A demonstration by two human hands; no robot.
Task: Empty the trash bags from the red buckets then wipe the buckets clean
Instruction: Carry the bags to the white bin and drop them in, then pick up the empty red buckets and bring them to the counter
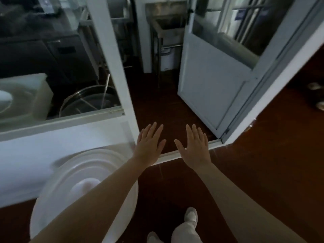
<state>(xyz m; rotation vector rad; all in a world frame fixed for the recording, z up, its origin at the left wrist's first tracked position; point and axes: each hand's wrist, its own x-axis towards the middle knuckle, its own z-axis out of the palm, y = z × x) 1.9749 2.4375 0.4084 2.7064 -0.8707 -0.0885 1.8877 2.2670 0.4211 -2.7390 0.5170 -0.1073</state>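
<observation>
We hold both hands out flat at a doorway.
Left hand [149, 144] and right hand [195, 146] spread, holding nothing; white door [210, 81] open, white lid [78, 186] lower left.

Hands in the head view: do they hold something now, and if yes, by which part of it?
Nothing is held. The left hand and the right hand are both stretched forward with straight, spread fingers, above the dark floor at the doorway.
</observation>
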